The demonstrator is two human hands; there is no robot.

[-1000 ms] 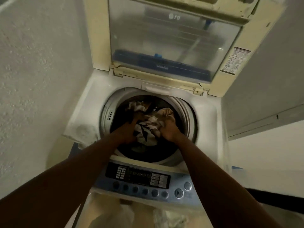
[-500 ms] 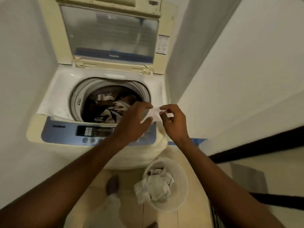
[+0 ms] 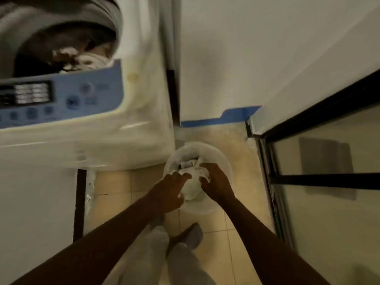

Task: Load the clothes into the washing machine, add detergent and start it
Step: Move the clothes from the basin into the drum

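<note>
In the white bucket (image 3: 223, 159) on the floor beside the washing machine (image 3: 131, 112), left hand (image 3: 168, 194) and right hand (image 3: 218, 186) fingers curl into pale clothes (image 3: 190, 187); soft, light, floppy, so probably bunch mid-pile; grip firmness unclear.

Both forearms are bare, with no sleeves in view. The left hand (image 3: 168, 194) and right hand (image 3: 216, 185) wear nothing. Light grey trousers (image 3: 158, 249) cover the legs.

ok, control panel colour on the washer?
Blue control panel with a dark display, on the cream washer; head view.
</note>
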